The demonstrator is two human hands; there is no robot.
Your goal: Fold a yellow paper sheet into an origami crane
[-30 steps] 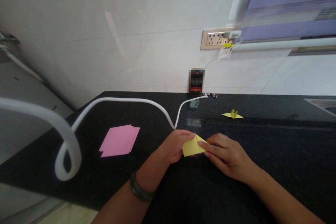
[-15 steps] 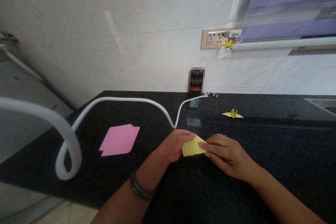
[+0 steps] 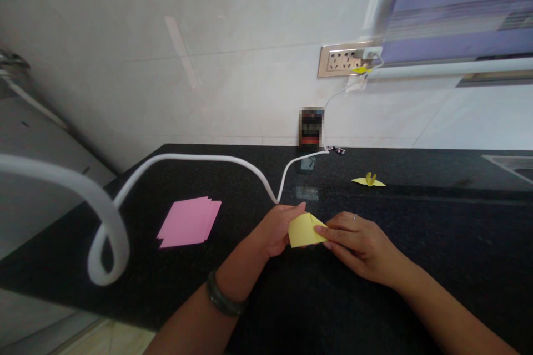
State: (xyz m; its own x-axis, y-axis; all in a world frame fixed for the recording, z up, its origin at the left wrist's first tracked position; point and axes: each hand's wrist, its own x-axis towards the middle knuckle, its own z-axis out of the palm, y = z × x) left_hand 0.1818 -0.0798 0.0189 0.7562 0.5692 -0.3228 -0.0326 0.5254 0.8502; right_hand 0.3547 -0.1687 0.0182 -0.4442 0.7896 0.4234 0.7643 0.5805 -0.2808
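Observation:
A folded yellow paper (image 3: 303,230) lies on the black counter (image 3: 437,233) between my two hands. My left hand (image 3: 275,228), with a dark bangle on its wrist, pinches the paper's left side with fingers curled round its top edge. My right hand (image 3: 361,245) rests flat-fingered on the counter and presses the paper's right edge with its fingertips; a ring shows on one finger.
A stack of pink paper sheets (image 3: 190,221) lies to the left. A finished yellow folded figure (image 3: 368,180) sits further back on the right. A thick white cable (image 3: 125,188) loops across the counter to a small device (image 3: 311,128) by the wall under a socket strip (image 3: 348,60). A sink edge (image 3: 510,165) shows far right.
My left hand's fingers have shifted up along the yellow paper's top edge, lifting a flap slightly. My right hand has stayed in place.

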